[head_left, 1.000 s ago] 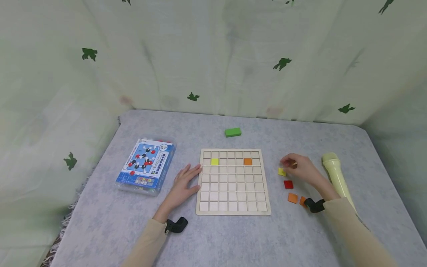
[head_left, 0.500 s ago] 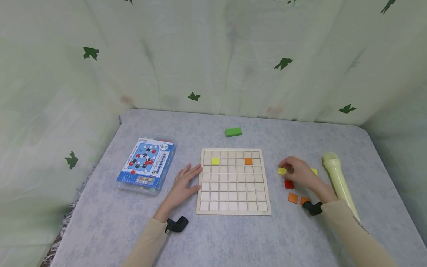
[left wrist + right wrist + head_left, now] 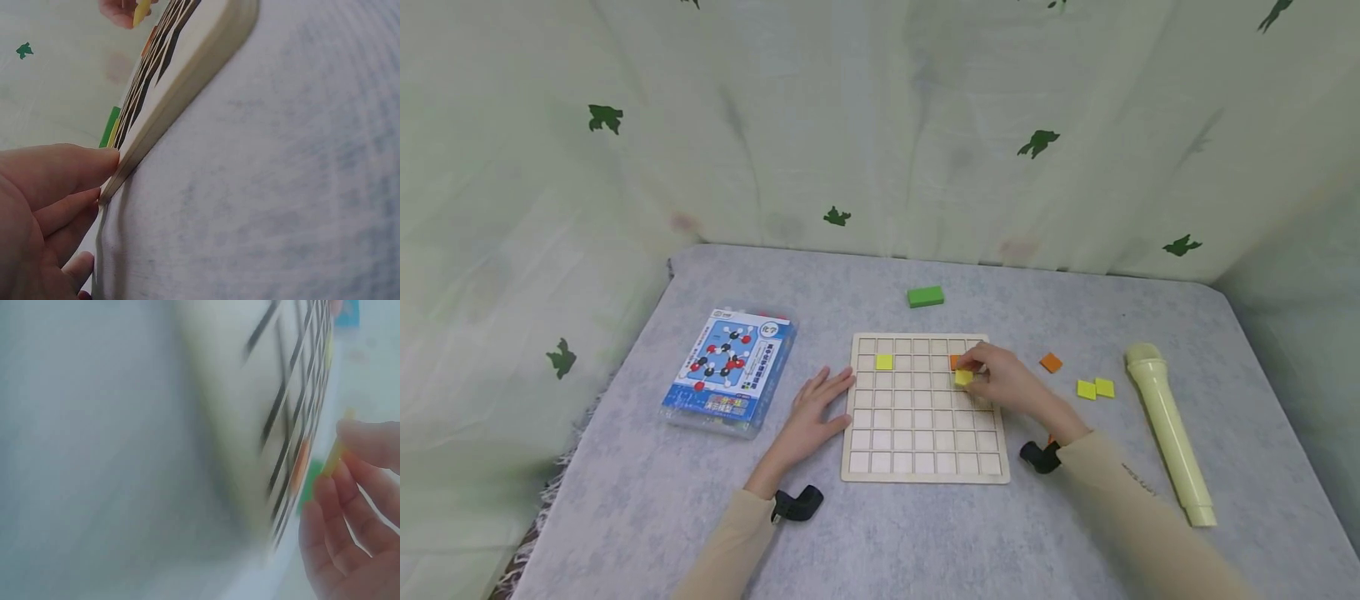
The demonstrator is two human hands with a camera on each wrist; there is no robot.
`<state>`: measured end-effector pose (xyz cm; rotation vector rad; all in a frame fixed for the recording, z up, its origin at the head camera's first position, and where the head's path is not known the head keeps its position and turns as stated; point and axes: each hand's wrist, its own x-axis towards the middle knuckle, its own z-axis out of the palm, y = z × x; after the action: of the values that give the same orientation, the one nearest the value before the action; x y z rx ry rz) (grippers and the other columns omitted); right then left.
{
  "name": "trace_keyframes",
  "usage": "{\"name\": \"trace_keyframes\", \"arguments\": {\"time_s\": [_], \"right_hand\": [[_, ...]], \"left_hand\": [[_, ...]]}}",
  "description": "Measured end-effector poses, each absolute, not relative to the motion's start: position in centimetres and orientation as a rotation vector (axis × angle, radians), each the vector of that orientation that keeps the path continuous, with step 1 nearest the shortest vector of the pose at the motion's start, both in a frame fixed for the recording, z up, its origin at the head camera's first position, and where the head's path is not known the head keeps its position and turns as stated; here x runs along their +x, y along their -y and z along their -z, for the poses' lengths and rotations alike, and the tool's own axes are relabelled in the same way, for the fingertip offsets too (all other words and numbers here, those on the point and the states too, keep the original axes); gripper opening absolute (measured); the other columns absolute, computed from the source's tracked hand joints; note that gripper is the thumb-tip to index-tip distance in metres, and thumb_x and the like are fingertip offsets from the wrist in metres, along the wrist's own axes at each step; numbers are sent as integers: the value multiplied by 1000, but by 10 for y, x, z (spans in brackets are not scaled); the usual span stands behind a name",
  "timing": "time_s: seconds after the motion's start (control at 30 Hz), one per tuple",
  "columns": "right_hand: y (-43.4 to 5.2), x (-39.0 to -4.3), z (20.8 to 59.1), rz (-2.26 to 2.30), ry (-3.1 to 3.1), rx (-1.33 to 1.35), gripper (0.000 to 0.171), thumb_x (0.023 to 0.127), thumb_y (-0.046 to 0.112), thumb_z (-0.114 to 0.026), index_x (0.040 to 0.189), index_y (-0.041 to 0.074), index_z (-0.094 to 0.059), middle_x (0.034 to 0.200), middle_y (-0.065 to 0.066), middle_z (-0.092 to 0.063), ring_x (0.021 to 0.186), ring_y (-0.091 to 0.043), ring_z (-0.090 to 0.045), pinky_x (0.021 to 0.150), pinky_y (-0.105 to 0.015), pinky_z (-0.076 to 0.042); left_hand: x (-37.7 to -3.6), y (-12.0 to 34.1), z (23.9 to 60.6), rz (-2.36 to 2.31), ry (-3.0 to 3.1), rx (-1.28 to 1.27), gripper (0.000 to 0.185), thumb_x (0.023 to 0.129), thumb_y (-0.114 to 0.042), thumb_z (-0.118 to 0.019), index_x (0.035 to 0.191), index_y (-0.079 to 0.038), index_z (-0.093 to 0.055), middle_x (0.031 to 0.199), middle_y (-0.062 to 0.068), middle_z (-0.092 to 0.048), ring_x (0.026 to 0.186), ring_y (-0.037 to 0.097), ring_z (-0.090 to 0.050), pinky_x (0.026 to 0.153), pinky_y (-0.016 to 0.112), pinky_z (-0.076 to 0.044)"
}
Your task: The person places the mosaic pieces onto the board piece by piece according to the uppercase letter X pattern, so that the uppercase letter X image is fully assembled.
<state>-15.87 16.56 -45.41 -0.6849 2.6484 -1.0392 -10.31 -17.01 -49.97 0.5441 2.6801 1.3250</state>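
2 tiles, 1 yellow and 1 orange, already sit in the wooden grid board, the right hand pinches another yellow tile just over it, the left hand rests flat against the board's edge, and 3 loose tiles on the table suggest an early stage.

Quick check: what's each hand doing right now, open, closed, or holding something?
Left hand: open, flat on the table, fingertips against the wooden grid board.
Right hand: pinching a yellow tile over the board.

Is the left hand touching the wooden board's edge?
Touching. In the left wrist view, the left hand's fingertip presses against the board edge; the head view agrees.
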Motion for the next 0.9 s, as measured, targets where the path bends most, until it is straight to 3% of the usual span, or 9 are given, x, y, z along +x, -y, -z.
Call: {"name": "trace_keyframes", "arguments": {"time_s": [0.5,0.73,0.9], "right_hand": [[-77,-174,457,781,-2637,-892,25,81,-2,-68,104,5,-67,96,-1,-60,86,-15,-53,79,-30,-47],[-73,-173,458,768,-2652,-860,25,81,-1,-68,105,7,-67,97,-1,-59,89,-15,-53,81,-30,-46],[-97,-172,454,946,-2624,-762,25,83,0,-65,108,5,-66,99,-3,-60,91,-18,-54,82,-33,-47]], "left_hand": [[-102,170,499,-1339,-2677,541,59,88,-12,-67,142,-2,-44,151,11,-35,143,36,-9,112,54,1],[-102,170,498,-1347,-2675,549,58,87,-9,-67,141,-1,-46,150,13,-36,143,36,-11,112,54,1],[-102,170,498,-1348,-2678,557,58,87,-10,-67,141,-1,-46,150,13,-36,143,36,-11,112,54,1]]}}
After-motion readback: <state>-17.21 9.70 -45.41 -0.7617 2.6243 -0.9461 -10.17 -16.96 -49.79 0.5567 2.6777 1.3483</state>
